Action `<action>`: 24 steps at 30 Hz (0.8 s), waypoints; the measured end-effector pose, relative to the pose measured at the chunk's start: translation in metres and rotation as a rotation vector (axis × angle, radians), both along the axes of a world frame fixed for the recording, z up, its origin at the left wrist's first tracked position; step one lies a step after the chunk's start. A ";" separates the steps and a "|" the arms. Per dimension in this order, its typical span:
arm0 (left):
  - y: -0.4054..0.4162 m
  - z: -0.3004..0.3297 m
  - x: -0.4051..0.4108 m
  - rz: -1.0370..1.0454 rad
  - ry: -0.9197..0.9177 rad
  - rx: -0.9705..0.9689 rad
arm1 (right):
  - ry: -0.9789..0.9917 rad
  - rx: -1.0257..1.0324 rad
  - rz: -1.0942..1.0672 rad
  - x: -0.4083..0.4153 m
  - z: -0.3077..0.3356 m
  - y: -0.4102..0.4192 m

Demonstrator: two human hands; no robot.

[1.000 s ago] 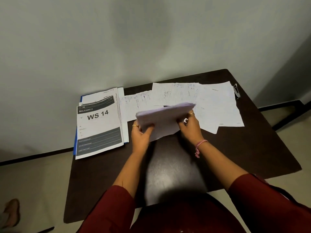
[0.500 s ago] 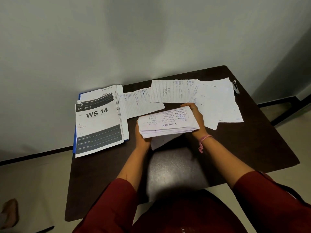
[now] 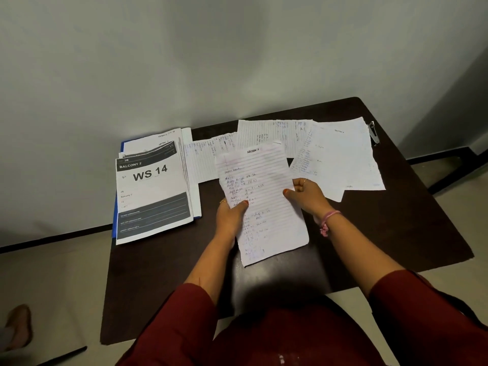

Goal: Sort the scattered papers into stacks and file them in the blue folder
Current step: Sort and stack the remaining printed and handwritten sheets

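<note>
Both hands (image 3: 266,204) are pinching the lined sheaf (image 3: 261,202) by its side edges; squaring it before laying it toward 9 o'clock beside the printed stack (image 3: 153,196) is looking wise

My view is dim overall, with soft, even room light and no hard highlights. The wall (image 3: 237,62) reads as flat grey and darkens toward the top corners. A dull sheen sits on the dark table (image 3: 277,281) close to me, and just below it my own shadow blots the near edge. The white papers (image 3: 340,157) are the brightest patches, their handwriting too soft to read. The wide lens bends the table edges and the floor line outward, and the picture looks slightly smeared throughout.
</note>
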State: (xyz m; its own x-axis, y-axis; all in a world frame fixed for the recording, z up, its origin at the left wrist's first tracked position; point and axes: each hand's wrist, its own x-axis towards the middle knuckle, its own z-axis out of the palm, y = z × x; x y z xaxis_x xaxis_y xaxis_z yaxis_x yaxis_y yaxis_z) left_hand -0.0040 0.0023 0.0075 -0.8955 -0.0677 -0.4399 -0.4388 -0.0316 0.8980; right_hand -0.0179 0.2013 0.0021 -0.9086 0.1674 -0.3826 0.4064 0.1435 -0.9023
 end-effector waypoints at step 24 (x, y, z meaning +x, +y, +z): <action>-0.029 -0.043 -0.018 -0.522 -0.247 -0.818 | -0.428 0.616 0.519 -0.012 -0.029 0.031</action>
